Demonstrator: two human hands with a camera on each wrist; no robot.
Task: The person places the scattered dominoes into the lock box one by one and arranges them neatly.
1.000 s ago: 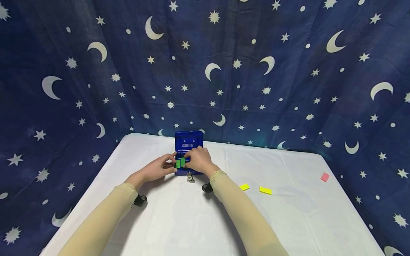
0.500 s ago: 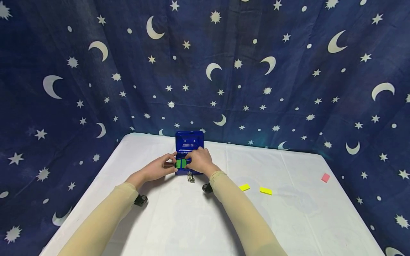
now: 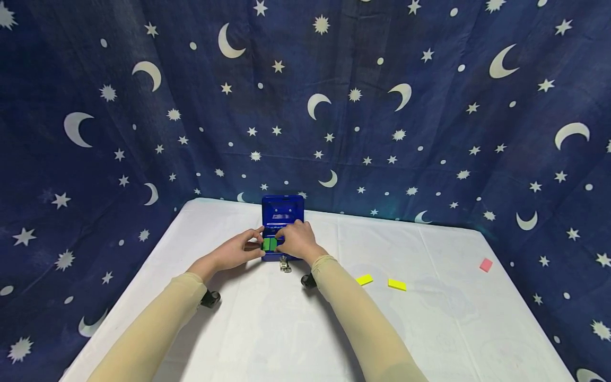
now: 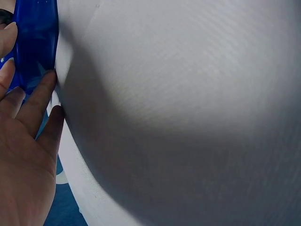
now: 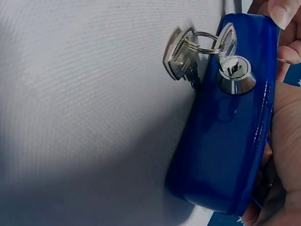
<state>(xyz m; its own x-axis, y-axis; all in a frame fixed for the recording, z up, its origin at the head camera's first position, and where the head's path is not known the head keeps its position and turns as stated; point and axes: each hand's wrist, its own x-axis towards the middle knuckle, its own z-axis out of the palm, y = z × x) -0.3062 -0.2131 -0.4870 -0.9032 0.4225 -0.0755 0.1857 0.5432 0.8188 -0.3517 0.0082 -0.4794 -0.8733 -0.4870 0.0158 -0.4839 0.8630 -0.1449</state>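
A blue cash box (image 3: 283,210) stands at the back of the table with its lid raised. Two flat green blocks lie side by side in its left part: the left green block (image 3: 266,244) and the right green block (image 3: 273,244). My right hand (image 3: 298,240) reaches over the box and pinches the right block, thumb and finger at its near and far ends. My left hand (image 3: 231,251) rests its extended fingers (image 4: 40,101) against the box's left side, thumb near the front corner. In the right wrist view, keys (image 5: 182,54) on a ring hang from the front lock (image 5: 236,70).
Two yellow blocks, one (image 3: 365,279) partly behind the right sleeve and one (image 3: 396,285) further right, lie on the white-covered table (image 3: 286,334). A pink block (image 3: 486,265) lies near the right edge. A dark star-and-moon curtain (image 3: 305,106) hangs behind.
The right green block shifted slightly right, then back left until it lies close beside the other one. The left hand has stayed at the box's side.
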